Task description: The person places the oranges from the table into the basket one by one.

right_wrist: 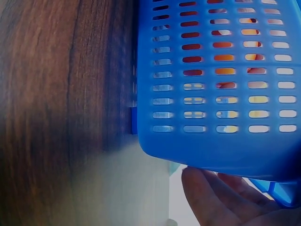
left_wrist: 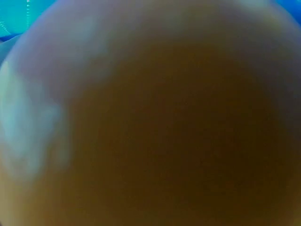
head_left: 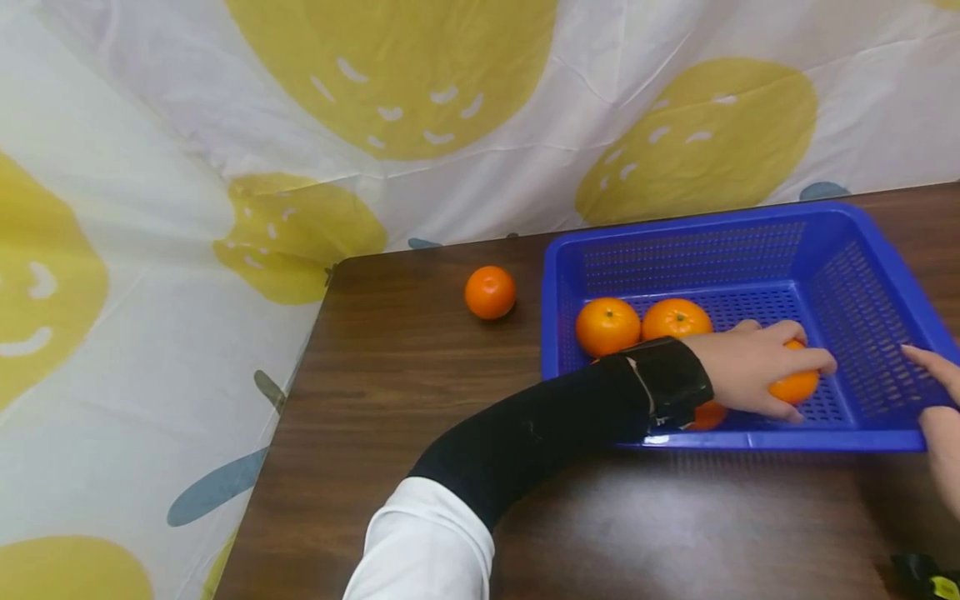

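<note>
In the head view a blue plastic basket (head_left: 675, 439) stands on the table with several oranges inside. My left hand (head_left: 765, 367) reaches into it and grips one orange (head_left: 795, 385), fingers curled over its top and side. Behind that wrist sit two more oranges (head_left: 607, 327), and part of another orange (head_left: 708, 415) shows below the wrist. My right hand (head_left: 943, 408), cut off by the frame edge, holds the basket's right front corner; the right wrist view shows its fingers (right_wrist: 207, 195) at the basket's edge. A blurred brownish surface fills the left wrist view.
A single orange (head_left: 490, 292) lies on the brown wooden table (head_left: 390, 375), left of the basket. Behind and to the left hangs a white cloth (head_left: 165, 275) with yellow fruit prints. A black object with a yellow-green patch (head_left: 926, 577) is at the lower right.
</note>
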The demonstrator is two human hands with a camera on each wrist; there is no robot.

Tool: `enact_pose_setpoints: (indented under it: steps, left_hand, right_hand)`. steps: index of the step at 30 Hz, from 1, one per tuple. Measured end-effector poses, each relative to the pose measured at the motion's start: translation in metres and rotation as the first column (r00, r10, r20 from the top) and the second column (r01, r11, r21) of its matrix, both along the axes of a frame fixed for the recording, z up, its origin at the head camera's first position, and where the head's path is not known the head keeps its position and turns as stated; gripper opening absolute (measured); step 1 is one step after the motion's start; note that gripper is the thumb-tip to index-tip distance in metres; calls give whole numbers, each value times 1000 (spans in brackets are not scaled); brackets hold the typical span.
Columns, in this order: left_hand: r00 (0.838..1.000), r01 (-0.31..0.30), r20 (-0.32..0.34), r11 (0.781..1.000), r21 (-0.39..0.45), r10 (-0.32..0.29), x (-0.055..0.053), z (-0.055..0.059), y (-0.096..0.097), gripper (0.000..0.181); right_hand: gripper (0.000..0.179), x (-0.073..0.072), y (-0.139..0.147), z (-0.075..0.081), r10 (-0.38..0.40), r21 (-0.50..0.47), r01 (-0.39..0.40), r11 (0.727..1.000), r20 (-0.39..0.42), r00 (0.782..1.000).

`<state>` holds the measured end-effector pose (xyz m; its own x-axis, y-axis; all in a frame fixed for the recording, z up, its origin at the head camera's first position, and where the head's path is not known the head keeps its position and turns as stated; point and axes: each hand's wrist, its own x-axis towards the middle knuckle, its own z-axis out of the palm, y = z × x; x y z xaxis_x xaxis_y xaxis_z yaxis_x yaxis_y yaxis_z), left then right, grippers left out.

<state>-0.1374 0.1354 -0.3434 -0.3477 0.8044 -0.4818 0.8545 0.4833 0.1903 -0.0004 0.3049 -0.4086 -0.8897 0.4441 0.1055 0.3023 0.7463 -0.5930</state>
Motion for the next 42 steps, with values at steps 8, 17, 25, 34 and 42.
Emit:
enact_pose_setpoints:
  steps: [8, 17, 25, 34, 42]
  left_hand:
    - [1000, 26, 19, 999, -44, -25, -1, -6, 6, 69]
    - [1000, 29, 8, 997, -66, -29, -2, -13, 5, 72]
    - [1000, 19, 23, 997, -81, -17, -3, -11, 6, 68]
    - [999, 24, 33, 995, -97, -21, 0, -6, 4, 60]
    - [999, 7, 45, 995, -99, -3, -1, -8, 5, 59]
  right_hand:
    - [70, 1, -7, 7, -17, -4, 17, 1000, 18, 1000]
    - [72, -3, -7, 7, -40, -34, 42, 999, 55, 998]
    - [72, -3, -5, 3, -32, -48, 33, 998, 34, 999]
    - [71, -2, -8, 4, -41, -23, 42, 999, 29, 999]
    - [68, -2, -6, 4, -20, 10, 21, 1000, -31, 999]
